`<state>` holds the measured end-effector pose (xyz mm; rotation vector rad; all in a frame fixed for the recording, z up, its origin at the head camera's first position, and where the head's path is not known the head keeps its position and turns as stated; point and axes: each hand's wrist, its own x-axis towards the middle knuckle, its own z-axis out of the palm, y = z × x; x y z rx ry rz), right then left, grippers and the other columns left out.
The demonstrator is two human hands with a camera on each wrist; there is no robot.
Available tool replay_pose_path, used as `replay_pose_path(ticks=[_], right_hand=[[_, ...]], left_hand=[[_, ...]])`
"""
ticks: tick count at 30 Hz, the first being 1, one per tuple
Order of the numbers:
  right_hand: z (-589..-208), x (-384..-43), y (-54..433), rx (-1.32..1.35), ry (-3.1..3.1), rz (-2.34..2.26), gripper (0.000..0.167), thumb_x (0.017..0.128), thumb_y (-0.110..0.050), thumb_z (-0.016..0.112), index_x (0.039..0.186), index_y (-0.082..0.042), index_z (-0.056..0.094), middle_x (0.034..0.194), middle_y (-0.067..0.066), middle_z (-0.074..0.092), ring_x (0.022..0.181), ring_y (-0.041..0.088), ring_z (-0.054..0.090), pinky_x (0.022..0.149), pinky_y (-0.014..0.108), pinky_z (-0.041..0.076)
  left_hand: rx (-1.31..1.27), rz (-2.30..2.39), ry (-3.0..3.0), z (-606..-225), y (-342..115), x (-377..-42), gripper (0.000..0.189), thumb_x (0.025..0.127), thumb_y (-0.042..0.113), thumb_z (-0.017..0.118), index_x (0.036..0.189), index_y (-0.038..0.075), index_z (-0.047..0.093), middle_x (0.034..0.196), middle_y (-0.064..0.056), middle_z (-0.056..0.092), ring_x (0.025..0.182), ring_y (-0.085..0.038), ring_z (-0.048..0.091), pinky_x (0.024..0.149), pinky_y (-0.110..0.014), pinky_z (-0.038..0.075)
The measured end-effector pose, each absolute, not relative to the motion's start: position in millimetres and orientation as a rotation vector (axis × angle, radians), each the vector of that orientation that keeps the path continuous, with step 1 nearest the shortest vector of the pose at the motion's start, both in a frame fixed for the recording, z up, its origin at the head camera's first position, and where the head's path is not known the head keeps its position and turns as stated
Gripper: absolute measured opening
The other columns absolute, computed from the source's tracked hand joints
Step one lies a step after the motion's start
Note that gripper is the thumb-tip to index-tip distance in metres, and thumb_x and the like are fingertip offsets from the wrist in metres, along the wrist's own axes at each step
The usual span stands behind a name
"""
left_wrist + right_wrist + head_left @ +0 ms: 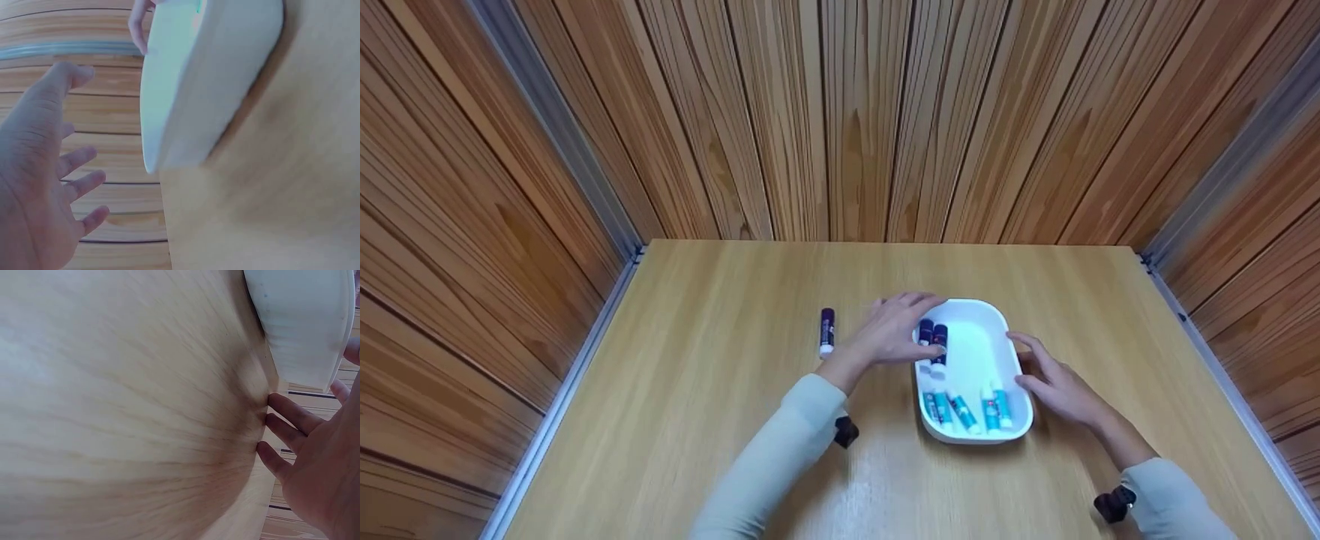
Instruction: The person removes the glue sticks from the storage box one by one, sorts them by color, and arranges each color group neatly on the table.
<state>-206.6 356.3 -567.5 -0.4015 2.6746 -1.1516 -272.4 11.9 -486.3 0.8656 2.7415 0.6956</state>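
A white tray [979, 360] with rounded corners sits on the table. My left hand [896, 330] is over the tray's left rim, close above two dark purple tubes [940, 337] with white ends. In the left wrist view, its fingers [81, 163] are spread and relaxed, with nothing between them. My right hand [1057, 382] is at the tray's right rim, its index fingertip and thumb touching the edge. Its other fingers [289, 413] extend loosely beside the tray wall in the right wrist view. Several smaller teal-and-white tubes [962, 412] lie in the tray's near end.
Left of the tray, another dark purple tube [826, 330] with a white end lies on the wooden table [712, 360]. Wood-plank walls [862, 120] enclose the back and both sides, with grey metal strips [577, 135] along the corners.
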Motion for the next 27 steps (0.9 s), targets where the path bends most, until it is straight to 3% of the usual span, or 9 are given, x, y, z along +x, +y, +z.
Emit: replay_pose_path(ticks=[7, 13, 20, 27], right_hand=[[-566.4, -207.2, 355.4, -0.402, 2.674, -1.154, 0.073, 0.117, -0.026, 0.058, 0.178, -0.022, 0.019, 0.167, 0.033, 0.053, 0.154, 0.057, 0.054, 0.125, 0.079, 0.043], [-566.4, -207.3, 355.5, -0.411, 2.673, -1.168, 0.073, 0.117, -0.028, 0.059, 0.178, -0.024, 0.019, 0.168, 0.031, 0.053, 0.155, 0.056, 0.054, 0.126, 0.077, 0.044], [-568.2, -208.0, 356.2, -0.430, 2.682, -1.167, 0.073, 0.117, -0.027, 0.060, 0.178, -0.021, 0.020, 0.166, 0.032, 0.054, 0.153, 0.056, 0.056, 0.124, 0.078, 0.045], [-570.1, -208.7, 354.9, -0.402, 2.681, -1.162, 0.071, 0.117, -0.024, 0.059, 0.177, -0.019, 0.022, 0.165, 0.032, 0.055, 0.152, 0.055, 0.056, 0.125, 0.079, 0.044]], left_hand=[[0.834, 0.733, 2.684, -480.1, 31.3, -268.5, 0.085, 0.101, 0.063, 0.073, 0.175, 0.037, 0.040, 0.184, 0.000, 0.042, 0.174, -0.029, 0.035, 0.143, -0.062, 0.026], [0.842, 0.810, 2.645, -483.9, 46.8, -265.4, 0.088, 0.099, 0.063, 0.072, 0.176, 0.039, 0.037, 0.186, 0.006, 0.038, 0.174, -0.026, 0.035, 0.140, -0.060, 0.034], [0.797, 0.887, 2.617, -497.3, 62.2, -259.9, 0.089, 0.098, 0.060, 0.076, 0.175, 0.043, 0.037, 0.189, 0.012, 0.026, 0.178, -0.022, 0.024, 0.138, -0.058, 0.039], [0.717, 0.944, 2.592, -512.2, 78.5, -257.3, 0.087, 0.098, 0.058, 0.077, 0.175, 0.046, 0.037, 0.193, 0.009, 0.015, 0.182, -0.024, 0.005, 0.143, -0.066, 0.022]])
